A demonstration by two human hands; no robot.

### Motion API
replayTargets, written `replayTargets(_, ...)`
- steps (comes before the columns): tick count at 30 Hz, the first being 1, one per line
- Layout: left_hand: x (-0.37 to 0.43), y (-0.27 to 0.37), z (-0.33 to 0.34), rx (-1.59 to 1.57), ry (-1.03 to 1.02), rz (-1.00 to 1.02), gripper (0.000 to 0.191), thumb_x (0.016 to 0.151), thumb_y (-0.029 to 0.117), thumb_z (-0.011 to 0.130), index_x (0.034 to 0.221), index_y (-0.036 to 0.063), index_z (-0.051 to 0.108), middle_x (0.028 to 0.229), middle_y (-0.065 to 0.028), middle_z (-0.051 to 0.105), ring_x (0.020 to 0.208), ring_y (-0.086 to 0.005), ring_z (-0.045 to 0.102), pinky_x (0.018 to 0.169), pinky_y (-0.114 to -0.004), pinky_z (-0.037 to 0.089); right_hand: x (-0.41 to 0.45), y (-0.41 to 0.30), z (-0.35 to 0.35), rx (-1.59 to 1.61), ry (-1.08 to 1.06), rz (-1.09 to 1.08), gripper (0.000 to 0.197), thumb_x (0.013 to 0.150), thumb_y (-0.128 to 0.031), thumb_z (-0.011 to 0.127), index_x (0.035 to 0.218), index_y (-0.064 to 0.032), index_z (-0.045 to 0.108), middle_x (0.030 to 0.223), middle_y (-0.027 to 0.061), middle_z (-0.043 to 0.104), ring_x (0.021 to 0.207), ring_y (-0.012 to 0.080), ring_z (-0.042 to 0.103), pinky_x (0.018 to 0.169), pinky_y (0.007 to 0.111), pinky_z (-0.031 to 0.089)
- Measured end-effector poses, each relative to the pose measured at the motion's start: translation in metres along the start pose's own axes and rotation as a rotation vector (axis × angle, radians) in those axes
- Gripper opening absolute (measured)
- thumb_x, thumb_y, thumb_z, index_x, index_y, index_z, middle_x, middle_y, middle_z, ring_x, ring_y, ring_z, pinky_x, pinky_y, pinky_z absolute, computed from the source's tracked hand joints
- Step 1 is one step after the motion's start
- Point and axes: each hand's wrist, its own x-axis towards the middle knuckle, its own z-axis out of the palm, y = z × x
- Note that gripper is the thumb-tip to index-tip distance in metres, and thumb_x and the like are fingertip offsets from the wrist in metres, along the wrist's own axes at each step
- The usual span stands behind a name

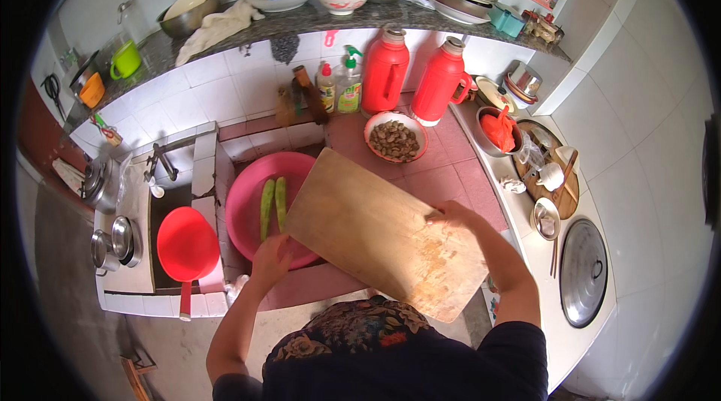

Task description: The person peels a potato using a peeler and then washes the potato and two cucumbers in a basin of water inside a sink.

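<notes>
A rectangular wooden cutting board is held tilted in front of my body, its right part stained and worn. My left hand grips the board's left corner, above the rim of a pink plastic basin. On the far long edge, toward the right, my right hand holds the board, with part of the hand hidden. Two long green gourds lie side by side in the basin. The board hides the basin's right part and some of the red-tiled counter.
Beyond the board stand an enamel bowl of brown pieces, two red thermos flasks and pump bottles. A red plastic ladle rests across the left sink. At right are a metal lid and a round wooden board with utensils.
</notes>
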Motion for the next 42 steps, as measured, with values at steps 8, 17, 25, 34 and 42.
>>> replayTargets(8, 0.096, -0.008, 0.063, 0.497, -0.183, -0.302, 0.080, 0.071, 0.039, 0.077, 0.132, 0.0010, 0.042, 0.110, -0.0229, 0.062, 0.104, -0.0373, 0.060, 0.089, -0.046, 0.048, 0.045, 0.054, 0.022, -0.178, 0.229, -0.100, 0.046, 0.085, -0.036, 0.068, 0.122, -0.0091, 0.060, 0.107, 0.0147, 0.068, 0.095, 0.0294, 0.065, 0.081, 0.042, 0.050)
replayTargets(17, 0.081, 0.011, 0.088, 0.171, -0.359, -0.594, 0.081, 0.065, 0.045, 0.082, 0.123, 0.0001, 0.049, 0.106, -0.0238, 0.064, 0.102, -0.0370, 0.061, 0.087, -0.045, 0.048, 0.055, 0.067, 0.000, -0.507, 0.424, -0.234, 0.057, 0.081, -0.024, 0.067, 0.133, -0.0098, 0.049, 0.127, 0.0205, 0.054, 0.121, 0.0394, 0.047, 0.101, 0.046, 0.038)
replayTargets(25, 0.073, 0.034, 0.106, 0.071, -0.238, -0.614, 0.074, 0.067, 0.040, 0.081, 0.126, 0.0072, 0.052, 0.111, -0.0211, 0.062, 0.104, -0.0376, 0.060, 0.088, -0.043, 0.047, -0.065, 0.192, 0.009, -0.646, 0.901, -0.230, 0.049, 0.090, -0.021, 0.061, 0.133, -0.0012, 0.049, 0.140, 0.0223, 0.044, 0.133, 0.0401, 0.036, 0.109, 0.053, 0.026)
replayTargets(34, 0.054, -0.098, 0.105, -0.198, 0.003, -0.899, 0.043, 0.084, 0.043, 0.061, 0.102, 0.0043, 0.069, 0.091, -0.0214, 0.068, 0.090, -0.0378, 0.066, 0.078, -0.043, 0.051, -0.160, 0.277, 0.130, -0.143, 1.187, 0.446, 0.027, 0.093, -0.016, 0.052, 0.112, 0.0030, 0.057, 0.103, 0.0188, 0.063, 0.091, 0.0314, 0.062, 0.078, 0.039, 0.050)
replayTargets(42, 0.120, -0.229, 0.130, 0.277, 0.069, -1.018, 0.075, 0.080, 0.058, 0.059, 0.127, 0.0008, 0.050, 0.121, -0.0294, 0.057, 0.115, -0.0395, 0.055, 0.095, -0.046, 0.044, -0.035, 0.261, 0.258, -0.404, 0.403, 0.407, 0.038, 0.091, -0.026, 0.052, 0.126, -0.0121, 0.057, 0.109, 0.0185, 0.066, 0.102, 0.0350, 0.062, 0.083, 0.046, 0.049)
